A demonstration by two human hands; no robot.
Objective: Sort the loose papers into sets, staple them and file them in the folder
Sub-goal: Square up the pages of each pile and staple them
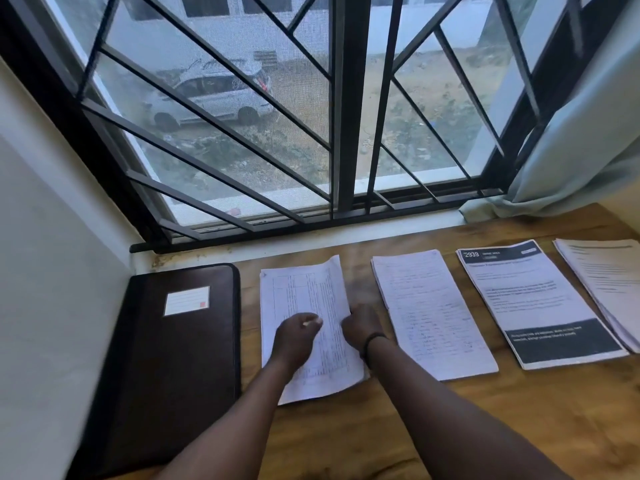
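We logged four sets of white paper in a row on the brown wooden table point(485, 427) below the barred window point(277, 109). The dark brown leather-look folder point(173, 358), closed, white label on its cover, lay at the far left, just beside the leftmost set of ruled, table-printed sheets point(304, 299). The left hand point(294, 336) rested fingers-down on that set; the right hand point(362, 325), black band at the wrist, was curled at the set's right edge, where the top sheet was lifted. Whether it pinched the sheet we could not tell.
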